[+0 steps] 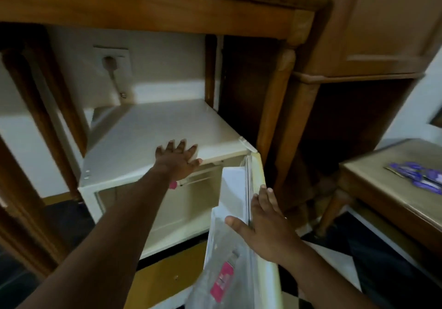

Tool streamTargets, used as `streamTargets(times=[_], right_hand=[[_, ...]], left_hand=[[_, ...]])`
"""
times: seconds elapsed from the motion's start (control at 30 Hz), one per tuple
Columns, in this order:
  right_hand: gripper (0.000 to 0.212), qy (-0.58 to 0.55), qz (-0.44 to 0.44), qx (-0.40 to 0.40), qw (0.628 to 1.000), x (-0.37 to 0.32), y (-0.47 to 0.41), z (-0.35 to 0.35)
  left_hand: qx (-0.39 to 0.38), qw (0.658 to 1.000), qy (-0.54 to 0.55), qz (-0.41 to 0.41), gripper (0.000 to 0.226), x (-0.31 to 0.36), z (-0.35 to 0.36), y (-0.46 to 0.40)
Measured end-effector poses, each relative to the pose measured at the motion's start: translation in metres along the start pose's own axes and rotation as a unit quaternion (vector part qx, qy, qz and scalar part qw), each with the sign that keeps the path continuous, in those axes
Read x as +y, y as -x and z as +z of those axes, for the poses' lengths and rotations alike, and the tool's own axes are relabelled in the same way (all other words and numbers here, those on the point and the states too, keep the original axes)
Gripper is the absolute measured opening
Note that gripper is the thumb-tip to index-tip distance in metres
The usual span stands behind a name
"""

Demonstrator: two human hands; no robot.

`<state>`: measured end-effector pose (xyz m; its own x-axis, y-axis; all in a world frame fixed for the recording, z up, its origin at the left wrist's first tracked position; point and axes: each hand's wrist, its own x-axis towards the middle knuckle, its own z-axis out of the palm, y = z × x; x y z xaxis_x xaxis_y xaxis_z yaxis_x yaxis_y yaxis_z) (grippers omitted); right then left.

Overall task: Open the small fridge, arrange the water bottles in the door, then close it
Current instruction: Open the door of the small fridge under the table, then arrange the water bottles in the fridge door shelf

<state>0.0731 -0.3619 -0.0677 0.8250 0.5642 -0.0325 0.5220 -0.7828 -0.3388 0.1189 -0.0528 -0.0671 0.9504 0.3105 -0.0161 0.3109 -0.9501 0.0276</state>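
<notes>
fridge (153,138): door (260,213) open
my left hand (178,156): spread flat on fridge top
my right hand (265,222): spread against door edge
bottle (222,277): in door
desk (387,186): right, purple packets (416,177) on it

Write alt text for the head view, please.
A person's left hand rests flat on top of a small white fridge while the right hand touches its open door, which holds a water bottle.
</notes>
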Motion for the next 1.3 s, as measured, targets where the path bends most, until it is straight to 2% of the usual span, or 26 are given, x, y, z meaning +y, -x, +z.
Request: streamTargets(times=[0.17, 0.4, 0.53, 0.63, 0.7, 0.77, 0.8, 0.83, 0.9, 0.97, 1.03, 1.13, 1.3], right_hand=[[0.123, 0.029, 0.054, -0.005, 0.998, 0.045, 0.001, -0.015], [0.089, 0.153, 0.062, 0.028, 0.986, 0.101, -0.010, -0.026], [0.088, 0.188, 0.072, 0.043, 0.979, 0.111, -0.013, -0.029], [0.091, 0.178, 0.081, 0.017, 0.981, 0.101, -0.005, -0.039], [0.090, 0.202, 0.067, 0.059, 0.975, 0.090, 0.012, -0.048], [0.075, 0.253, 0.053, 0.131, 0.957, 0.078, 0.037, -0.050], [0.070, 0.258, 0.066, 0.131, 0.955, 0.074, 0.049, -0.048], [0.071, 0.249, 0.092, 0.096, 0.959, 0.070, 0.060, -0.046], [0.076, 0.238, 0.164, -0.029, 0.957, 0.067, 0.075, -0.037], [0.076, 0.217, 0.206, -0.096, 0.949, 0.065, 0.080, -0.030], [0.068, 0.182, 0.226, -0.110, 0.951, 0.062, 0.081, -0.026], [0.051, 0.143, 0.248, -0.085, 0.954, 0.057, 0.081, -0.026], [0.047, 0.239, 0.223, -0.085, 0.941, 0.046, 0.080, -0.035]], left_hand=[[-0.002, 1.000, -0.017, 0.020, 0.071, 0.026, -0.004, -0.017], [0.038, 0.999, -0.029, 0.019, 0.070, 0.033, 0.004, -0.023], [0.057, 0.998, -0.022, 0.011, 0.068, 0.038, 0.004, -0.016], [0.072, 0.997, -0.023, 0.001, 0.069, 0.037, 0.005, -0.015], [0.089, 0.996, -0.028, 0.002, 0.071, 0.035, 0.006, -0.018], [0.092, 0.995, -0.038, 0.004, 0.073, 0.035, 0.008, -0.021], [0.093, 0.995, -0.040, 0.003, 0.074, 0.035, 0.010, -0.022], [0.093, 0.995, -0.038, 0.003, 0.075, 0.034, 0.012, -0.023], [0.091, 0.995, -0.029, 0.004, 0.074, 0.034, 0.012, -0.023], [0.090, 0.996, -0.027, 0.006, 0.073, 0.035, 0.010, -0.019], [0.089, 0.996, -0.028, 0.007, 0.073, 0.036, 0.008, -0.017], [0.078, 0.997, -0.024, 0.007, 0.072, 0.037, 0.005, -0.015], [0.079, 0.997, -0.024, 0.004, 0.073, 0.037, 0.007, -0.016]])
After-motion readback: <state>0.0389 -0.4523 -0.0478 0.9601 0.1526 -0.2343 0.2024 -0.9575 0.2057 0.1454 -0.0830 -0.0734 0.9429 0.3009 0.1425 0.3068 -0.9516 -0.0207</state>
